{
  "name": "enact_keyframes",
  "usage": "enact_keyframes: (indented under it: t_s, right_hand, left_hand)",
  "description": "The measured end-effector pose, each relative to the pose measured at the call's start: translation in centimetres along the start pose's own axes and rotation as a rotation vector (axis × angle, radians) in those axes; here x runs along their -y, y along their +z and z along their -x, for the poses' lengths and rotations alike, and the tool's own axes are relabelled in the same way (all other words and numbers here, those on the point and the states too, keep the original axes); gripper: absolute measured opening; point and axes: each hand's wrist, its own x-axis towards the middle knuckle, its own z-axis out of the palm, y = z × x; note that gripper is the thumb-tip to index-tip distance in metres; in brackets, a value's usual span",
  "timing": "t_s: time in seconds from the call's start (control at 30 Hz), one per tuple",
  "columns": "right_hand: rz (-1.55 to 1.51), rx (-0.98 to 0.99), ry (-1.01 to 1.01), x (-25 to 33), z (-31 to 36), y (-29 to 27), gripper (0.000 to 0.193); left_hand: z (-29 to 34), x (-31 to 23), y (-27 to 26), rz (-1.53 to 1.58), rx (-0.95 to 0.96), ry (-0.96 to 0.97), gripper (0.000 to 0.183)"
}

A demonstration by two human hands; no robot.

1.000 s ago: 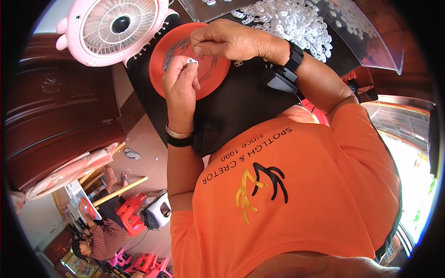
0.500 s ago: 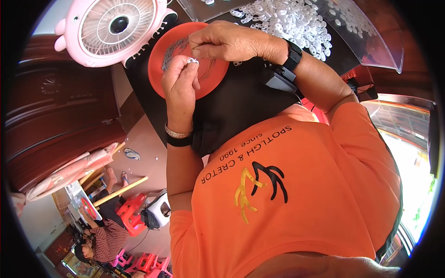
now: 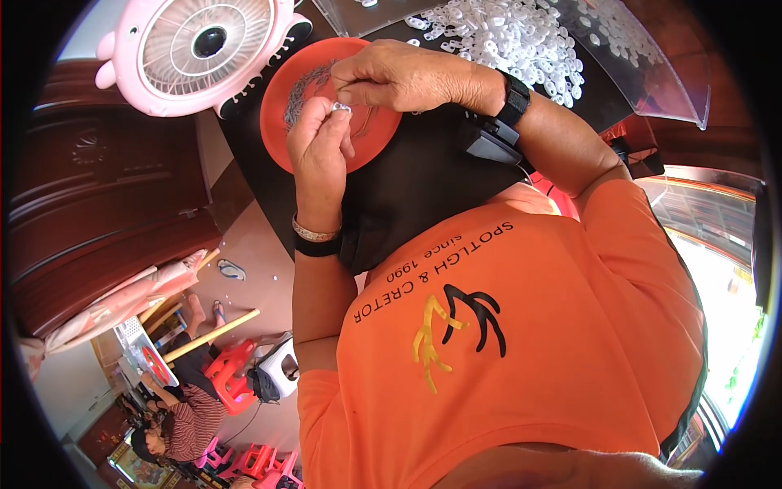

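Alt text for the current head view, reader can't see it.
A person's left hand pinches a small white piece above a red bowl with grey bits, the right hand closed beside it. Beyond the right wrist is a heap of white pieces; a pink fan stands at upper left.

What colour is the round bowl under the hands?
Orange-red: the bowl shows best in the head view.

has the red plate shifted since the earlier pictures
No, the red plate sits in the same spot on the black table, judged against the pink fan.
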Motion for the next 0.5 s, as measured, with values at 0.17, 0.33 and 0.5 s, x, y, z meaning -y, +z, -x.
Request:
enact_keyframes:
  t_s: [0.17,0.33,0.5]
  right_hand:
    - [-0.028,-0.009,-0.006,0.6,0.1,0.1,0.016]
    - [-0.042,-0.067,-0.06,0.8,0.1,0.4,0.015]
    - [0.007,-0.072,-0.04,1.0,0.2,-0.1,0.015]
  left_hand:
    - [0.0,0.2,-0.1,0.009,0.006,-0.006,0.017]
    - [0.3,-0.1,0.1,0.046,-0.02,-0.021,0.016]
    - [0.2,-0.5,0.4,0.084,-0.027,-0.024,0.016]
